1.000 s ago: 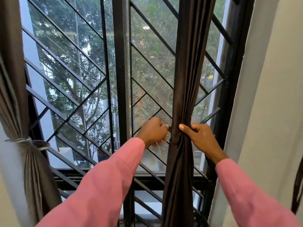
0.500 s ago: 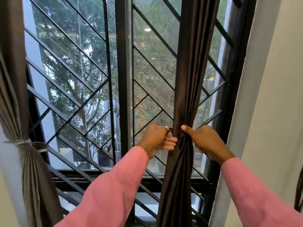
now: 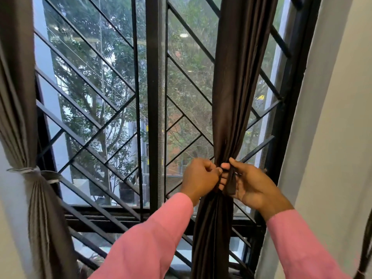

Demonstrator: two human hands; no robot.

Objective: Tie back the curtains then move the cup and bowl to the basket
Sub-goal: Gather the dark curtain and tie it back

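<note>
A dark brown curtain (image 3: 237,77) hangs gathered in front of the right half of the barred window. At its waist my left hand (image 3: 199,178) grips one end of a dark tie-back strap (image 3: 231,182) with curled fingers. My right hand (image 3: 249,184) pinches the other end of the strap, which hangs down across its palm. The two hands meet right at the bunched cloth. A grey curtain (image 3: 26,117) at the left edge is bound by a pale tie (image 3: 30,170). No cup, bowl or basket is in view.
Black diagonal window bars (image 3: 112,125) and a thick central frame post (image 3: 154,97) stand just behind the curtains. A white wall (image 3: 332,137) rises on the right, close to my right arm. Trees and buildings show through the glass.
Both hands have come closer together at the curtain's waist. My right hand has turned palm-up, and a strap end now hangs across it.
</note>
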